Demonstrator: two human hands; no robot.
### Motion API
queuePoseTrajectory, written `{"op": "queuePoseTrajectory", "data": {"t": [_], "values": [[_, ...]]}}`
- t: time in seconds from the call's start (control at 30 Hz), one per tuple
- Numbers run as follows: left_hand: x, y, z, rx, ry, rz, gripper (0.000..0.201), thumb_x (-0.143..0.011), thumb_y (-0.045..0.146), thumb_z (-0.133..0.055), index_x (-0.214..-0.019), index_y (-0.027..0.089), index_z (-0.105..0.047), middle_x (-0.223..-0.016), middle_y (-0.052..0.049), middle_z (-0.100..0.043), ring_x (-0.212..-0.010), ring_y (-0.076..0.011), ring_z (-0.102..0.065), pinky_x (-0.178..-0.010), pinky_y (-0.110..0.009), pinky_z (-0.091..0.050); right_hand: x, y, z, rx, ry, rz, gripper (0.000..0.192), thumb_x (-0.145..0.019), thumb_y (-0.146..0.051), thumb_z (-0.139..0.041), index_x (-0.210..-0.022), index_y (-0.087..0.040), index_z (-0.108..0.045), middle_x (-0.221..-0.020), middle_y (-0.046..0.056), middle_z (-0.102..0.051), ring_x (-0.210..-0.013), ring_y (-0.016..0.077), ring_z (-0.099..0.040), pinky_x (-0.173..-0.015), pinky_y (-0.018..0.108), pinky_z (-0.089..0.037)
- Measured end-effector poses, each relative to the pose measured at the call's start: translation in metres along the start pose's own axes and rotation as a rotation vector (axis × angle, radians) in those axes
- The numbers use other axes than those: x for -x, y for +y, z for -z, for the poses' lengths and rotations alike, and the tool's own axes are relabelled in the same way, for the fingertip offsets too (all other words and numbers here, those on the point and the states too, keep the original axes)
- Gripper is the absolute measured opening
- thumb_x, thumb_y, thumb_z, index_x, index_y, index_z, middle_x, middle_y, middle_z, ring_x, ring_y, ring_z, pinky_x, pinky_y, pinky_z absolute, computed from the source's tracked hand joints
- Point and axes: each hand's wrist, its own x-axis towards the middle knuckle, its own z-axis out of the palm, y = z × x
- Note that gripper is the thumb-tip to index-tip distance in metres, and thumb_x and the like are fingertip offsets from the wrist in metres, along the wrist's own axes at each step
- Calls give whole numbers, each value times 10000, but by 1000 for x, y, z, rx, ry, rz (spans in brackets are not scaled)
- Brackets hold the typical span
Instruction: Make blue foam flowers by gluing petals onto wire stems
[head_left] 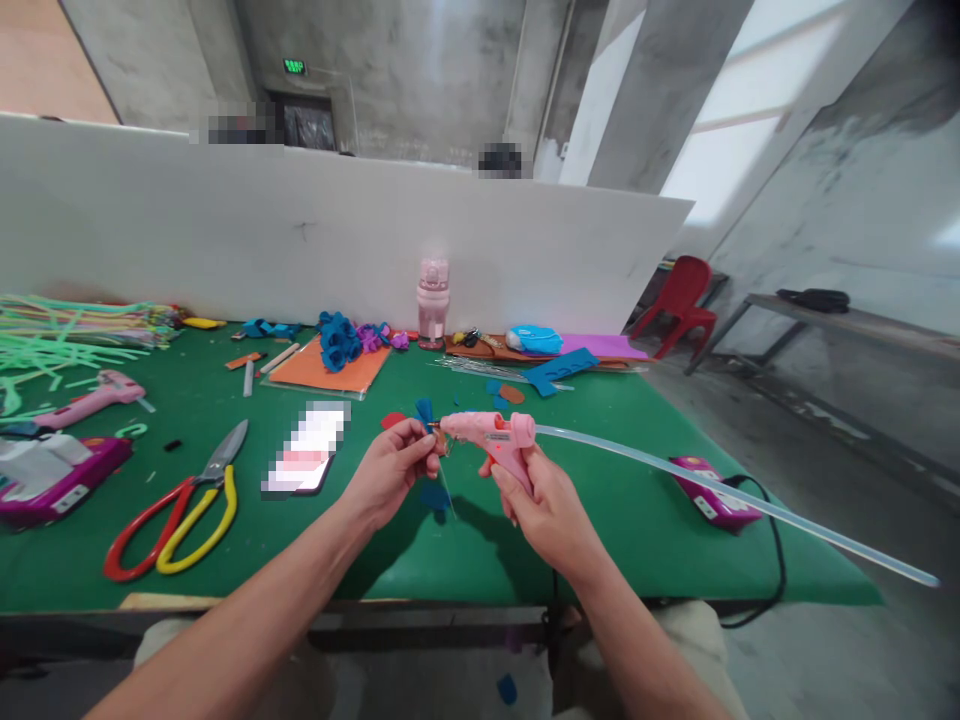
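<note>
My right hand (536, 495) is wrapped round the handle of a pink hot glue gun (487, 430). A long clear glue stick (675, 466) runs out of its back end toward the right. The nozzle points left and is at or very near a small blue flower (425, 412) on a thin wire stem. My left hand (397, 465) pinches that flower with thumb and fingers, its stem slanting down below them. Whether the nozzle touches the flower I cannot tell. Blue and red scraps lie on the green table (300, 545) around the hands.
Large scissors (187, 510), a phone (309, 450) and a second pink glue gun (94, 400) lie on the left. Finished blue flowers (339, 340) rest on orange sheets (330, 372). A pink bottle (433, 305) stands before the white partition (337, 230). A purple power strip (716, 492) sits right.
</note>
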Motion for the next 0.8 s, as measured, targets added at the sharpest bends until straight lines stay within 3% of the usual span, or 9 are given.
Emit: {"op": "queuePoseTrajectory", "data": {"t": [0.17,0.3,0.47,0.57,0.63,0.8], "values": [[-1,-1,1,-14,3,-6,221,-704,210,-668,-689,155,-455,-674,6,-607,-509,-57,-512,-498,-180,-406,0,3,-1,-164,-46,-116,242,-861,-351,-434,-963,-154,-532,-577,-18,-516,-428,87,-431,-427,210,-378],[1,1,1,-24,11,5,225,-704,222,-671,-685,153,-457,-685,3,-606,-511,-55,-508,-497,-180,-406,-5,6,8,-438,1,-213,279,-807,-394,-503,-981,-176,-489,-851,30,-605,-421,50,-411,-376,195,-363],[3,3,-1,-28,3,28,222,-717,219,-658,-695,159,-445,-694,3,-599,-505,-51,-496,-487,-176,-400,-17,38,33,-475,68,-398,315,-704,-363,-607,-925,-157,-517,-893,60,-642,-403,38,-405,-388,200,-373],[4,2,-2,-25,-21,34,210,-724,217,-652,-711,161,-450,-698,8,-590,-509,-49,-497,-491,-174,-403,-20,70,43,-272,61,-499,260,-742,-346,-521,-875,-126,-563,-843,87,-645,-513,95,-516,-480,231,-425],[5,1,-4,-26,-41,42,206,-727,222,-650,-717,161,-453,-693,10,-585,-506,-48,-495,-490,-174,-404,-20,88,44,151,38,-564,282,-792,-347,-428,-873,-125,-581,-774,80,-638,-566,129,-552,-497,231,-415],[7,-1,-10,-50,-79,59,217,-723,234,-653,-723,162,-448,-675,14,-578,-501,-51,-496,-486,-173,-401,-17,105,36,447,64,-566,316,-825,-352,-416,-909,-111,-601,-901,147,-634,-828,224,-594,-686,285,-414]]}}
